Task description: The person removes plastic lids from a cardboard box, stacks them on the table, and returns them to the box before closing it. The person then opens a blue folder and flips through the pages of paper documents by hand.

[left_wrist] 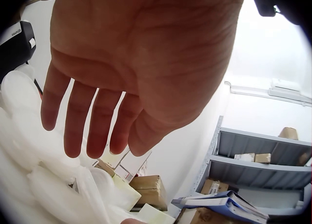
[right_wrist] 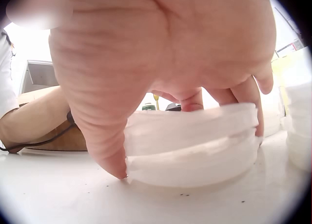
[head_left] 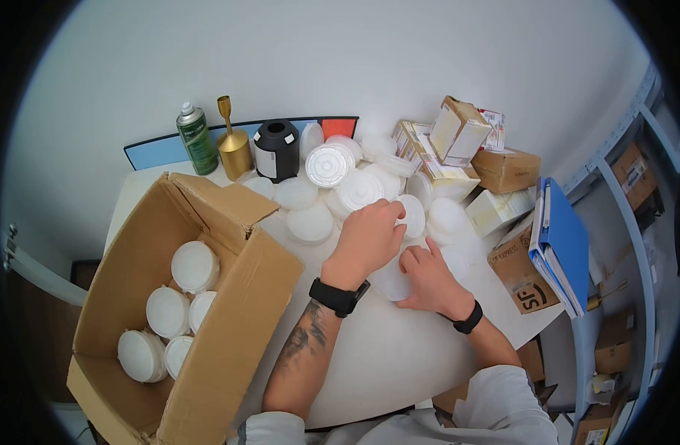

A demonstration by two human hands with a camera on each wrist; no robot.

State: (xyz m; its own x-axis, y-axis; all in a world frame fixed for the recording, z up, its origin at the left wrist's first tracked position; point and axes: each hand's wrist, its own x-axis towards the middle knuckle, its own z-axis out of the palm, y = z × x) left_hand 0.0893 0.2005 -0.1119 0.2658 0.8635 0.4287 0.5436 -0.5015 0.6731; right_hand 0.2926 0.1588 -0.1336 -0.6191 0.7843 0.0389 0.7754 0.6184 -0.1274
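Observation:
My right hand (head_left: 433,282) spans a short stack of round translucent white plastic lids (right_wrist: 190,146) low on the white table. Its thumb is against one side of the stack, with fingers round the other. My left hand (head_left: 366,243) hovers just to the left and farther back, close over the loose lids. The left wrist view shows its fingers (left_wrist: 78,121) loosely extended, holding nothing. Beyond both hands spreads a heap of similar lids (head_left: 360,190), some flat and some tilted on edge. One ridged lid (head_left: 411,216) lies by the left fingertips.
At left, an open cardboard box (head_left: 236,334) contains several stacks of lids (head_left: 194,267). A green spray can (head_left: 197,141), a gold candlestick (head_left: 236,152) and a black container (head_left: 276,152) stand at the back. Small cartons (head_left: 506,169) and a blue binder (head_left: 566,245) line the right side.

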